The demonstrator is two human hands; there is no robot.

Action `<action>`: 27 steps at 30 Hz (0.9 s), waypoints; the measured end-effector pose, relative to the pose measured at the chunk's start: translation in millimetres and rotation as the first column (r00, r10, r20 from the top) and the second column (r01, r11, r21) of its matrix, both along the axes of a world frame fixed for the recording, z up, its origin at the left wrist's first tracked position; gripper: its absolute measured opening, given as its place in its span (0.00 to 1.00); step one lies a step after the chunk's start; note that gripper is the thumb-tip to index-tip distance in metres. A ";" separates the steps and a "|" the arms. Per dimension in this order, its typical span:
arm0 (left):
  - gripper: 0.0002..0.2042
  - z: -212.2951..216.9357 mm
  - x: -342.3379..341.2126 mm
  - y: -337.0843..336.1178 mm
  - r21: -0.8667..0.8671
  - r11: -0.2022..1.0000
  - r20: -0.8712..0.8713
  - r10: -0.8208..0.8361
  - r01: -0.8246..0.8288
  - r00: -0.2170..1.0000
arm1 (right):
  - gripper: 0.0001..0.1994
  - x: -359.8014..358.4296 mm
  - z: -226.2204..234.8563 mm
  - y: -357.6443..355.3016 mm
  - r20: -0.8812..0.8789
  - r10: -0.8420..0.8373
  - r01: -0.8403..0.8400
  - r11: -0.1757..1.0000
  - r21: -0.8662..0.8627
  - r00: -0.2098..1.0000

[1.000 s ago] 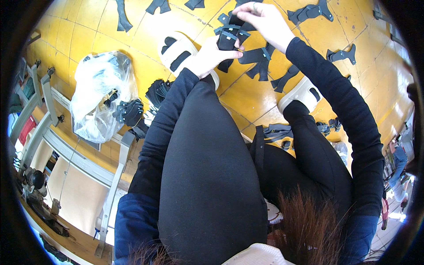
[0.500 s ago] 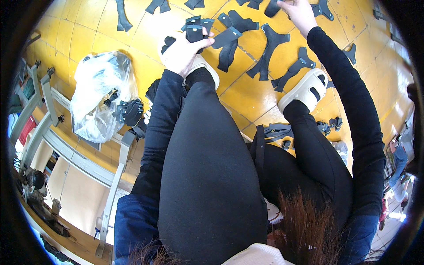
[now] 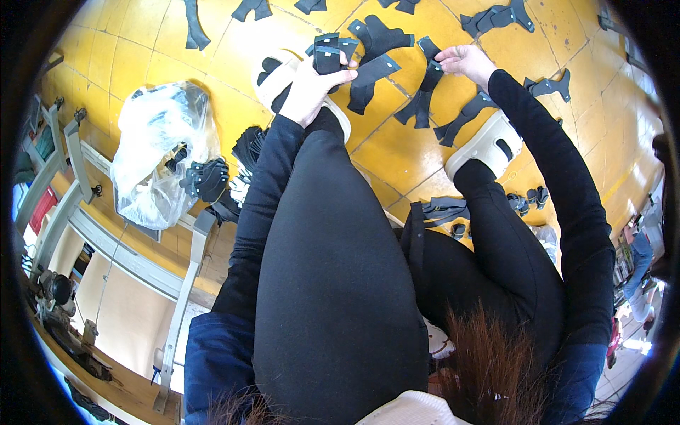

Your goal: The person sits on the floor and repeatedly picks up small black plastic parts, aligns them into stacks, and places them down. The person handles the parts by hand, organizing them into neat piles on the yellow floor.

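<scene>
My left hand [image 3: 309,92] is closed around a small stack of dark fabric pieces [image 3: 327,55] with light tags, above a pale slipper [image 3: 280,78]. One flat strip [image 3: 377,69] sticks out past its fingers, over a dark piece [image 3: 382,37] on the floor. Farther right, my right hand [image 3: 469,64] has thumb and fingers pinched together at the upper end of a Y-shaped dark fabric piece [image 3: 423,99]. The hand covers part of that piece's upper end.
More dark cut pieces [image 3: 496,18] lie spread over the yellow tiled floor [image 3: 397,159]. A clear plastic bag [image 3: 166,142] and dark bundled items [image 3: 207,180] stand left, beside a metal-framed bench [image 3: 127,248]. Dark straps [image 3: 445,209] lie between my legs.
My right hand has come down from the far edge to the Y-shaped piece. The dark piece it was touching there is gone from that spot. My left hand has shifted slightly right with its stack.
</scene>
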State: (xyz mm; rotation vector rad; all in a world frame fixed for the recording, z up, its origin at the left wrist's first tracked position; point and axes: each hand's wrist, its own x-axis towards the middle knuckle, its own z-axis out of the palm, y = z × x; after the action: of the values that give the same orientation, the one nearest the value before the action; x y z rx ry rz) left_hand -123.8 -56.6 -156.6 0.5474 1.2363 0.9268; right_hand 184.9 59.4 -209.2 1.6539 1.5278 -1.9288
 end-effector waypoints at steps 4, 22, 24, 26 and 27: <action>0.11 -9.3 4.8 -4.1 -0.008 1.000 0.015 0.006 -0.006 1.000 | 0.15 14.6 -11.8 5.0 0.040 0.021 -0.025 0.996 0.090 0.999; 0.11 -13.1 -2.0 -7.5 -0.015 0.999 -0.011 -0.048 0.048 0.999 | 0.13 -20.5 2.2 10.8 -0.029 0.067 -0.066 0.997 0.048 0.997; 0.11 -14.3 0.0 -5.7 0.002 0.996 0.002 -0.088 0.088 0.996 | 0.13 -34.7 12.6 12.7 -0.085 0.092 -0.069 0.967 0.245 0.992; 0.11 -14.6 3.3 -3.6 0.016 0.993 0.028 -0.118 0.118 0.993 | 0.14 -47.6 17.7 12.4 -0.132 0.142 -0.061 0.874 0.483 0.981; 0.11 -14.1 3.3 -4.5 0.015 0.993 0.039 -0.120 0.120 0.992 | 0.13 -63.5 31.0 13.7 -0.037 0.193 -0.131 0.783 0.608 0.980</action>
State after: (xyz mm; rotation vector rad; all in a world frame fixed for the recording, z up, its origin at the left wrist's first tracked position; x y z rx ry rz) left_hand -120.4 -61.1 -170.7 0.6038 1.1497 0.8406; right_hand 121.4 73.2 -178.3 1.5590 2.4289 -1.5299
